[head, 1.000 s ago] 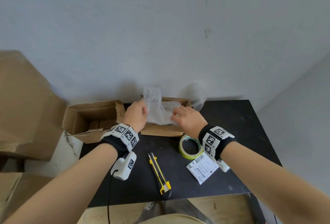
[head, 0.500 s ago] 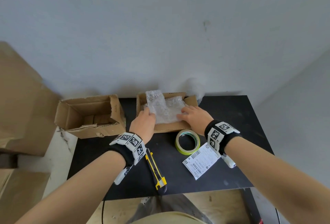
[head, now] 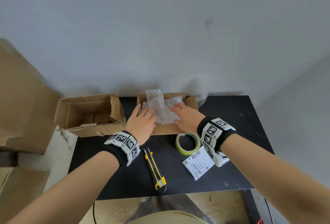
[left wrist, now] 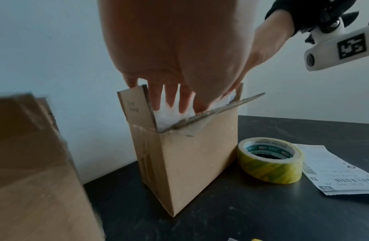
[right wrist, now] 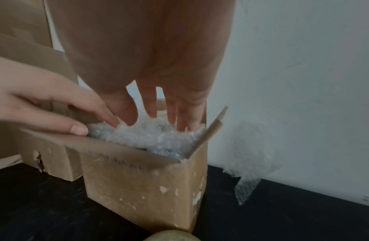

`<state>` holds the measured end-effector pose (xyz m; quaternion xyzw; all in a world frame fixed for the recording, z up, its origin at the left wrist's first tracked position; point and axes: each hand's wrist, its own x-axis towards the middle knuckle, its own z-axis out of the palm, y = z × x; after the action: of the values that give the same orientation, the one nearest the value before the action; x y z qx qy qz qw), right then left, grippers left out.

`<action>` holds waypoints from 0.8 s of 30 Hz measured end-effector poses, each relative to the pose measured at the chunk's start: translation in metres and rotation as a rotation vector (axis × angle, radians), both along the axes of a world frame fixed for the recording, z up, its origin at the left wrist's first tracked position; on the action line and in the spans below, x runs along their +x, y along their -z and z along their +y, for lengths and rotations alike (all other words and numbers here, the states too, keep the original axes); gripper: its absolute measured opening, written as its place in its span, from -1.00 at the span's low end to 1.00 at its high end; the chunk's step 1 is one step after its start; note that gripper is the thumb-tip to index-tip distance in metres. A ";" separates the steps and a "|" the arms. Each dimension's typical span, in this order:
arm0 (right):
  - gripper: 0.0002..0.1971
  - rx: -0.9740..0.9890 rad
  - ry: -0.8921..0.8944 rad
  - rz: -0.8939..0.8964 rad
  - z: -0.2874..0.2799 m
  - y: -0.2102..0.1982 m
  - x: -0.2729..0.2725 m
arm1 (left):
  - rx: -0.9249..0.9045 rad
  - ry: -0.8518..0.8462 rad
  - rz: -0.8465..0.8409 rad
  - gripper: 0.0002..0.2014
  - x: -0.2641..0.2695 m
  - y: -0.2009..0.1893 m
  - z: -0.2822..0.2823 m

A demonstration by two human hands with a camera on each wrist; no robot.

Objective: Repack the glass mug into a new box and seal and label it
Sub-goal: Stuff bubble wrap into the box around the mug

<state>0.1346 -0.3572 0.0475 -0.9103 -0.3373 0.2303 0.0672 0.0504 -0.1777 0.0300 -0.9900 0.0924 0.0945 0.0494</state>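
Our left hand (head: 142, 121) and right hand (head: 187, 118) press flat, fingers straight and spread, gripping nothing, on bubble wrap (head: 160, 111) filling the open box (head: 166, 130); the mug underneath is hidden.

Rough brown cardboard box (head: 167, 129), crinkly clear plastic bubble wrap (head: 160, 109), matt black table (head: 232, 116)

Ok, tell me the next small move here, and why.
Probably press the upright strip of bubble wrap down into the box. Both the left hand and right hand lie flat on the wrap, but that strip stands above the rim, so the flaps cannot close yet.
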 end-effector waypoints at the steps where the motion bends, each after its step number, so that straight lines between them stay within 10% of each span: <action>1: -0.43 -0.018 0.002 0.017 0.004 0.001 0.000 | 0.001 -0.015 0.029 -0.54 0.000 0.001 0.002; 13: -0.45 -0.251 0.003 0.038 0.042 0.028 0.010 | -0.013 -0.118 0.145 -0.53 0.005 0.006 0.008; 24: -0.62 0.032 0.118 -0.022 -0.001 -0.002 0.004 | -0.094 -0.110 0.278 -0.42 0.032 0.002 0.012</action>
<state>0.1386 -0.3583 0.0493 -0.9299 -0.2875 0.2107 0.0912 0.0823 -0.1660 0.0282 -0.9722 0.0485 0.2287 -0.0157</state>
